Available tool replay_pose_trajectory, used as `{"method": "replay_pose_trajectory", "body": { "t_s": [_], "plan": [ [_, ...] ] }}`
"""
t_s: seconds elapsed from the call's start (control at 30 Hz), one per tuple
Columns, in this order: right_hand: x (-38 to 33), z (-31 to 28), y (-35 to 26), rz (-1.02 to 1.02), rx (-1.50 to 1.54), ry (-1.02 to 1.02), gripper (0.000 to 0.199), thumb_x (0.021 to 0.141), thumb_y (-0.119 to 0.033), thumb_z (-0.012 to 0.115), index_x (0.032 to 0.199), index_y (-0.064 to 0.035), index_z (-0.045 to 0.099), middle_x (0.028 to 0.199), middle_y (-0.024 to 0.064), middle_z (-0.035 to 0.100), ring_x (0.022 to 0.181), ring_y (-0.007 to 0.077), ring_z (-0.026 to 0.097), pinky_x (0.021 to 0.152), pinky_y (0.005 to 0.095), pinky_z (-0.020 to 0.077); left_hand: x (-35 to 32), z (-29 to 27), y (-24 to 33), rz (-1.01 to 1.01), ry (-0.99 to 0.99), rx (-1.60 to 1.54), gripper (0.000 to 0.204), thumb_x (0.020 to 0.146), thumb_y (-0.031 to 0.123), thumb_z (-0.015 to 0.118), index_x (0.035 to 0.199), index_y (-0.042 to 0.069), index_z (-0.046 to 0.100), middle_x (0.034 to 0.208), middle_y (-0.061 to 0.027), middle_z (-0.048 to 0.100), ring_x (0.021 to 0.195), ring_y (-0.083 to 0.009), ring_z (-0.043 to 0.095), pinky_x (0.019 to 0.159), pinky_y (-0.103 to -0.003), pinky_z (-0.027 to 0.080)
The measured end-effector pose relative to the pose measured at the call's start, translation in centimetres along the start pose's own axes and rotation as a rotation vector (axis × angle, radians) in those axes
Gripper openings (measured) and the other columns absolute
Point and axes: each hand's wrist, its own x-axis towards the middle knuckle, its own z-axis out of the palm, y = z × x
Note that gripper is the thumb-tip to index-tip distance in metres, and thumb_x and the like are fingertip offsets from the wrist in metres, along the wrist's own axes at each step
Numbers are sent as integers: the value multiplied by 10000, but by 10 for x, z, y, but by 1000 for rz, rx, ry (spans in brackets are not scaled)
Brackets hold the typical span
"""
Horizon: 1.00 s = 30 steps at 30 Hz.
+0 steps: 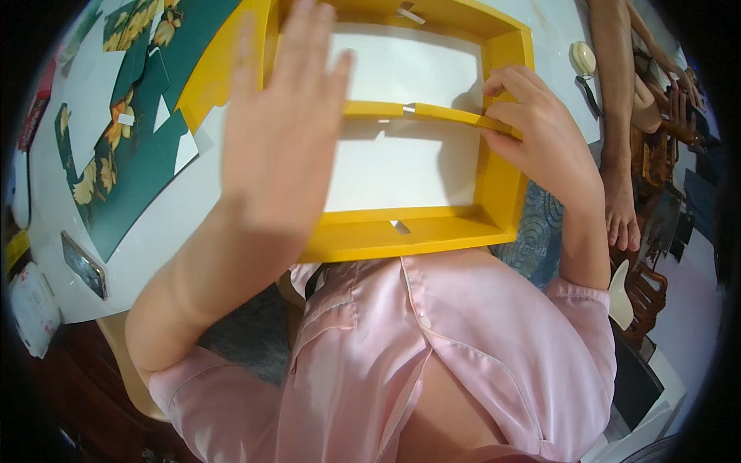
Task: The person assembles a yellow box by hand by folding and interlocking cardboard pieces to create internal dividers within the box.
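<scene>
Yellow cardboard tray (432, 231), centre-top of frame, white floor, two compartments, both empty. Yellow divider strip (421, 112) across middle, right end pinched by right hand (540, 135) against side wall. Left hand (282, 127) spread flat, fingers open, raised over left side, holding nothing. Best kept square: strip end pressed firmly into wall slot. Green floral card sheets (127, 154) upper left on white table (154, 231).
</scene>
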Motion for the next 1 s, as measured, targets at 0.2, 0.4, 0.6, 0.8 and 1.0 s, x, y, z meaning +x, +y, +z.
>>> {"method": "replay_pose_trajectory", "body": {
  "t_s": [0.2, 0.4, 0.6, 0.8, 1.0],
  "plan": [
    [4, -2, 2, 28, 71, -79, 141, 665, 6, 696, 777, 72, 644, 1101, 126, 583, 1061, 328, 559, 900, 386, 477, 57, 16, 42, 431, -191, -647, 310, 807, 175, 683, 1070, 44, 586, 1032, -128, 584, 1070, -301, 568, 868, -402, 499],
    [-25, 0, 24, -21, 157, 406, 333, 818, -74, 678, 1143, -5, 664, 1125, 87, 642, 1069, 212, 611, 888, 334, 500, 59, 33, 57, 417, -123, -693, 230, 833, 117, 617, 1036, 42, 541, 903, -109, 581, 907, -281, 606, 714, -372, 524],
    [-52, 29, 11, 452, 723, 315, 392, 902, -109, 641, 1282, -18, 610, 857, -1, 603, 622, 17, 511, 506, 162, 366, 65, 35, 66, 484, 40, -648, 221, 814, 105, 610, 1006, 44, 520, 889, -103, 572, 870, -267, 636, 685, -357, 531],
    [-44, 30, -4, 409, 727, 293, 430, 888, -96, 636, 1307, -15, 584, 813, 28, 636, 602, 42, 540, 504, 185, 398, 69, 30, 68, 489, -13, -538, 167, 832, 96, 583, 968, 40, 505, 838, -97, 583, 738, -249, 655, 613, -331, 534],
    [-37, 35, -11, 386, 662, 295, 465, 884, -136, 638, 1326, -12, 559, 801, 77, 674, 594, 96, 596, 545, 224, 476, 69, 39, 69, 435, -43, -785, 133, 862, 104, 565, 943, 23, 498, 863, -120, 610, 772, -314, 652, 650, -370, 534]
  ]
}}
